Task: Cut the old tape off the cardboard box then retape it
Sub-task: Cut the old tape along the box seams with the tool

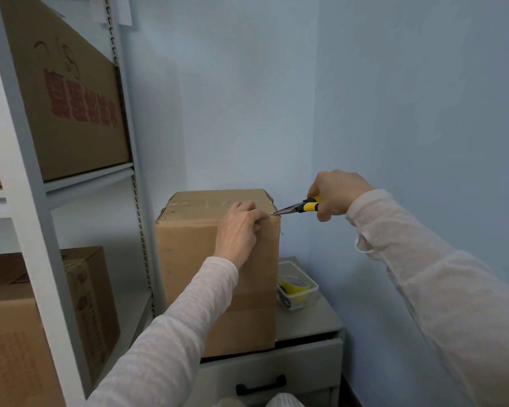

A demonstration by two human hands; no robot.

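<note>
One cardboard box [188, 259] is standing on a grey cabinet [306, 321], beside a rack [27, 171] holding at least three more boxes. The left hand [240, 227] is curling its fingers over the box's top edge. The right hand [338, 193] is clenching one pair of pliers [299, 207], tips touching the corner. One yellow tape roll [293, 284] is lying in a clear tub [313, 289] alongside.

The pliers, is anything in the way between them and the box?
No, nothing visible is in the way. The pliers in the right hand have their tips at the top corner of the cardboard box. The left hand holds that edge right beside the tips, very close.
</note>
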